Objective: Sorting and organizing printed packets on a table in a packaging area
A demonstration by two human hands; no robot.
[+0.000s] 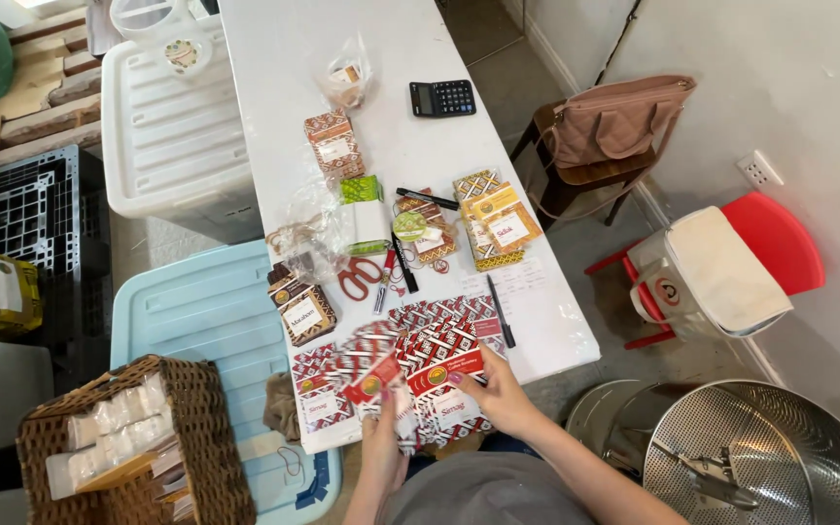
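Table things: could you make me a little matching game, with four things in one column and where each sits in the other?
Things:
1. calculator
2. scissors
3. wicker basket
4. handbag

Places:
A. on a chair beside the table
B. off the table, by the person's left hand
C. far end of the table
D. middle of the table, red handles

Pairs: 1-C, 2-D, 3-B, 4-A
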